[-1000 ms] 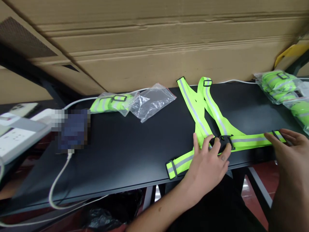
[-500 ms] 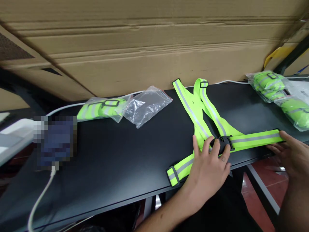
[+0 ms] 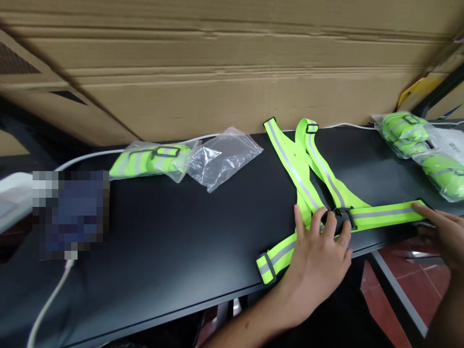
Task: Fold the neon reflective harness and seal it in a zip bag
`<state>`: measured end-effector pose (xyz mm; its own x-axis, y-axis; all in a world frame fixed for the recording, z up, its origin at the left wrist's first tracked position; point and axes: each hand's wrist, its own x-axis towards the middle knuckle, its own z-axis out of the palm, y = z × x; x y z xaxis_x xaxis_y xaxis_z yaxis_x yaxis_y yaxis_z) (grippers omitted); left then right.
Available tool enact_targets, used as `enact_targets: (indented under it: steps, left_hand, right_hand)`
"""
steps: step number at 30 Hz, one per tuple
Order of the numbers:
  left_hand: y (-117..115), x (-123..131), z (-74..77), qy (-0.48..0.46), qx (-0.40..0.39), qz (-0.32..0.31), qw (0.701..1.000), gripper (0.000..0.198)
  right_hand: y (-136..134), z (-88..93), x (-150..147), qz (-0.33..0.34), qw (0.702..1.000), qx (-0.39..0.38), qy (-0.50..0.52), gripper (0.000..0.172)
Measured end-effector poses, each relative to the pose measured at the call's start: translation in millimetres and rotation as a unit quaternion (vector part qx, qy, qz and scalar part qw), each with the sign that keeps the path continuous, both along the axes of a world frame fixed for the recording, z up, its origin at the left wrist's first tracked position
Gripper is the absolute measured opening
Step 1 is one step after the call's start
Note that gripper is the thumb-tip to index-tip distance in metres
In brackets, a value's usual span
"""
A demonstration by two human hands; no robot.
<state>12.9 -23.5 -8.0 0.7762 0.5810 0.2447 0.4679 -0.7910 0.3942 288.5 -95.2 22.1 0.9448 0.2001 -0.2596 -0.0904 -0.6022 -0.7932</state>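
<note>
A neon-yellow reflective strap vest [image 3: 319,183] lies spread on the black table [image 3: 174,232]. Its two shoulder straps run toward the cardboard at the back and its waist belt lies along the front edge. My left hand [image 3: 319,256] lies flat with spread fingers on the belt, fingertips at the black buckle [image 3: 340,217]. My right hand [image 3: 440,232] rests at the table's right front edge, fingers stretched out on the belt's right end [image 3: 416,210].
An empty clear zip bag [image 3: 223,157] and a bagged folded vest [image 3: 152,159] lie at the back left. More bagged vests [image 3: 424,145] sit at the right. A blurred device with a white cable [image 3: 47,304] is at the left. Cardboard sheets [image 3: 232,72] stand behind the table.
My right hand has slid right along the belt to its end, stretching it straight. My left hand has stayed at the buckle. The view has shifted slightly.
</note>
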Motion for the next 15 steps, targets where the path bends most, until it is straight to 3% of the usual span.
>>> enact_targets:
  steps: [3,11,15]
  left_hand:
    - [0,-1,0.1,-0.003,-0.001,0.001,1.0,0.041]
    - [-1,-3,-1.0,0.002,0.008,-0.002,1.0,0.043]
    - [0,-2,0.9,0.015,0.011,-0.003,1.0,0.043]
  right_hand:
    - [2,3.3,-4,-0.045,0.998,0.026,0.045,0.054]
    - [0,3.0,-9,0.091,0.976,0.161,0.115,0.029]
    - [-4,-14.9,-6,0.018,0.966,0.217,0.139,0.018]
